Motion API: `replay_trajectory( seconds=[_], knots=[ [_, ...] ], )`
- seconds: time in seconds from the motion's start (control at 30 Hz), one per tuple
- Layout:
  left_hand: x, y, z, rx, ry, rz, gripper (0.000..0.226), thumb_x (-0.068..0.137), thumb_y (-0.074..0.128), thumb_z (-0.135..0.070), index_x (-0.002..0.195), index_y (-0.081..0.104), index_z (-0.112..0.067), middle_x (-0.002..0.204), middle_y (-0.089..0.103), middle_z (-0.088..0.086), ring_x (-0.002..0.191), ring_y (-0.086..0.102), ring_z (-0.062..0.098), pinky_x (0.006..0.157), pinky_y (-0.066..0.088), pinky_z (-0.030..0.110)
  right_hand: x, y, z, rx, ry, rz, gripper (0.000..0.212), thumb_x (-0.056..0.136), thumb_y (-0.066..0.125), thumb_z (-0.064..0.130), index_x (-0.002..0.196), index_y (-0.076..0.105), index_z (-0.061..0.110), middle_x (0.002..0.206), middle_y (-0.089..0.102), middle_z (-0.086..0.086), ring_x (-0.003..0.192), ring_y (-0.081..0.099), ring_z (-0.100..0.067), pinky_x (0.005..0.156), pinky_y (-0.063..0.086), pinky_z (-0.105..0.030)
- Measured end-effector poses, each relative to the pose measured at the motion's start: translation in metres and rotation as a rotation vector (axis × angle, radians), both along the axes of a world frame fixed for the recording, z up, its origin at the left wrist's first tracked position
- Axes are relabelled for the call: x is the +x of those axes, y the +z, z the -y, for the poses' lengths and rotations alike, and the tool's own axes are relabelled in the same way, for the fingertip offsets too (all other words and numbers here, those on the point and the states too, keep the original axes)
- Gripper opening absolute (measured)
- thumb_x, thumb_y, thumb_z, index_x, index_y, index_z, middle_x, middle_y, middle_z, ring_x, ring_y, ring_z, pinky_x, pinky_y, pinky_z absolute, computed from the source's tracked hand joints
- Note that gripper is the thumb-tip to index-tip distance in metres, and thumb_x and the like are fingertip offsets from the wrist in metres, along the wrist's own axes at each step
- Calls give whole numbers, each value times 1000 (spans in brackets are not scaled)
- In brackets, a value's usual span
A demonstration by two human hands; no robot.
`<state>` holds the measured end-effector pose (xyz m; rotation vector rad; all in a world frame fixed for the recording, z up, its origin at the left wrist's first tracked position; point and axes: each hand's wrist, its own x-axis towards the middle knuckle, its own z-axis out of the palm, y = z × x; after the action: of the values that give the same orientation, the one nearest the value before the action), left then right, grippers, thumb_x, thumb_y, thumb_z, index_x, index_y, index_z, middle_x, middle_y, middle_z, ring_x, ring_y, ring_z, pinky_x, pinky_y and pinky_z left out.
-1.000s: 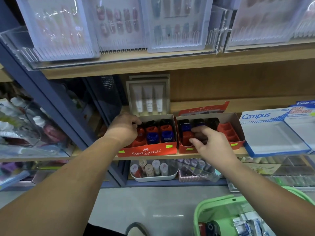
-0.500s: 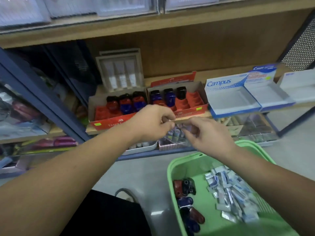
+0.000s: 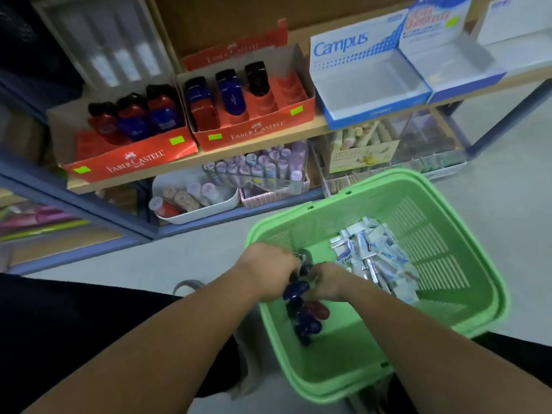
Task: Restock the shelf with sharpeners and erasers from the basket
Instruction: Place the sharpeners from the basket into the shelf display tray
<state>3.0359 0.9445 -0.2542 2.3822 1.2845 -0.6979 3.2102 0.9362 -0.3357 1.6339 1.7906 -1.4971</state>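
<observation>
Both hands have come down from the shelf (image 3: 209,156) into the green basket (image 3: 442,258). The left hand (image 3: 268,270) curls round a blue sharpener (image 3: 296,288) by the basket's left wall. The right hand (image 3: 325,282) is curled beside it; I cannot tell what it holds. More sharpeners (image 3: 309,319) lie under them, and erasers (image 3: 376,258) are piled toward the basket's right.

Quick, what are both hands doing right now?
Left hand: grips a blue sharpener in the basket.
Right hand: fingers curled, grip cannot be told.
</observation>
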Motion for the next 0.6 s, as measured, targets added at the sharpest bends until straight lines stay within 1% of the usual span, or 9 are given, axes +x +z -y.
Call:
replay_trajectory(
  seconds=[0.07,0.13,0.2,0.27,0.37,0.43,0.47,0.53,0.6],
  knots=[
    [7,-11,5,-25,-29,-105,20,90,62,-16,107,68,-24,102,66,-1,95,65,28,68,48,35,1,-21,16,-70,0,-9,44,76,86,27,114,67,18,97,60,2,93,59,-19,80,43,-23],
    [14,-21,2,-60,0,-142,25,91,61,-13,114,68,-20,108,66,3,96,66,30,71,50,36,0,-39,27,-105,1,-7,47,70,91,27,107,62,21,100,64,2,92,62,-18,78,45,-23],
    [21,-31,-3,-102,55,-105,30,92,61,-12,121,66,-19,116,65,6,101,65,30,79,52,38,-3,-53,32,-94,-3,36,50,64,93,31,99,58,23,96,65,3,87,64,-18,76,48,-25],
    [27,-46,-7,-158,145,1,36,91,64,-10,126,63,-17,123,60,7,107,62,28,86,52,39,-6,-61,33,-73,25,107,53,60,93,36,98,59,23,98,63,1,86,64,-20,76,51,-28],
    [34,-70,-11,-203,228,162,46,84,67,-5,128,62,-16,129,56,3,118,56,24,98,50,37,-6,-65,31,-62,79,185,78,54,93,46,117,56,17,117,53,-8,104,60,-27,88,54,-35],
    [38,-84,-13,-172,175,159,53,83,69,-3,133,59,-17,138,53,1,131,48,23,106,46,40,-4,-68,31,-77,66,202,89,57,94,41,127,48,13,124,50,-9,115,56,-30,94,52,-39],
    [41,-89,-14,-173,128,113,59,85,69,-4,141,55,-19,149,47,1,141,40,25,113,41,41,-5,-72,31,-95,42,198,85,60,93,37,127,46,12,124,50,-9,116,56,-31,95,51,-40],
    [43,-95,-16,-191,51,-1,74,91,67,-5,156,37,-25,169,21,1,156,16,24,125,24,45,-6,-85,31,-143,2,175,68,67,88,34,119,49,16,123,54,-12,114,59,-33,95,53,-44],
    [44,-100,-19,-176,-14,-93,82,93,68,-10,160,24,-30,172,6,1,157,6,22,124,15,48,-3,-96,30,-182,25,152,54,69,83,35,111,52,20,127,56,-19,115,60,-34,98,53,-46]
  ],
)
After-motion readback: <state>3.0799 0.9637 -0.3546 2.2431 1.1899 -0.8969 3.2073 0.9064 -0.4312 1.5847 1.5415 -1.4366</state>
